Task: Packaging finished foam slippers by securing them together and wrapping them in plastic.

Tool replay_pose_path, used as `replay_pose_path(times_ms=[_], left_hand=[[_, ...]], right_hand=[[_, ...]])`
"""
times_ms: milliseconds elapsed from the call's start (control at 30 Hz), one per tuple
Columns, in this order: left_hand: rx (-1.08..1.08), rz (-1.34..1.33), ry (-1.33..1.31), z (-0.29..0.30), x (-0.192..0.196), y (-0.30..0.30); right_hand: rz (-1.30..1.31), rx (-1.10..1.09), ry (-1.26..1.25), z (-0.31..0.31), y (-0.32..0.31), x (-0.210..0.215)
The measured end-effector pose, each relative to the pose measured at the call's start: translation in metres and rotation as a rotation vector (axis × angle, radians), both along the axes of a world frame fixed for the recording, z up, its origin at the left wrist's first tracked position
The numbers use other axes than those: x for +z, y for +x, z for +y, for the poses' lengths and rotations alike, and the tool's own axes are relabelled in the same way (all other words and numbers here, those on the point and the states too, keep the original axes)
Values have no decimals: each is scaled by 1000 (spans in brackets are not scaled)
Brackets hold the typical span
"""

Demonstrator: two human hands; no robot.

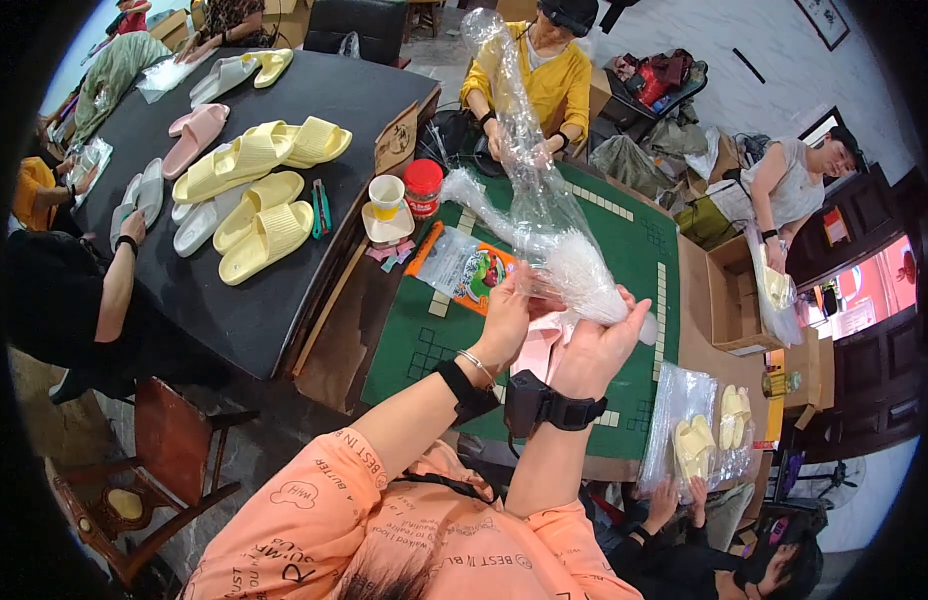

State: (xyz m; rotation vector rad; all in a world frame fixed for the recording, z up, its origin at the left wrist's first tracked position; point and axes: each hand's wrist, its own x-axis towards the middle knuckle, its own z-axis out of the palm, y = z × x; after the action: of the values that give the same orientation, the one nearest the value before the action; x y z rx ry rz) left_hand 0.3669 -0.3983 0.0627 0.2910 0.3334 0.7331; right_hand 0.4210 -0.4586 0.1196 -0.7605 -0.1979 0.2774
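Over the green table (pixel 629 245), the left hand (pixel 514 318) and right hand (pixel 602 350), both half-curled, hold a clear plastic bag (pixel 569 262). An orange packet (pixel 479 272) lies on the table.

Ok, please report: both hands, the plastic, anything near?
Left hand, right hand gripping clear plastic. Plastic whitish and bunched at hands, long end extending away. Orange packet near left hand.

Both forearms (pixel 414 418) extended forward, left hand (pixel 512 308) curled, right hand (pixel 596 352) cupped
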Motion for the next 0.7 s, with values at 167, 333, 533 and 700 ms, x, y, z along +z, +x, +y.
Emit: replay_pose_path(times_ms=[167, 333, 533, 700], left_hand=[[330, 683, 834, -4, 2, -6], [284, 950, 1107, -20, 18, -23], [667, 656, 1040, -16, 17, -25], [638, 641, 1298, -13, 32, -39]], right_hand=[[133, 46, 74, -3, 4, 14], [106, -27, 77, 4, -1, 21], [28, -123, 109, 9, -6, 18], [-139, -316, 98, 12, -5, 18]])
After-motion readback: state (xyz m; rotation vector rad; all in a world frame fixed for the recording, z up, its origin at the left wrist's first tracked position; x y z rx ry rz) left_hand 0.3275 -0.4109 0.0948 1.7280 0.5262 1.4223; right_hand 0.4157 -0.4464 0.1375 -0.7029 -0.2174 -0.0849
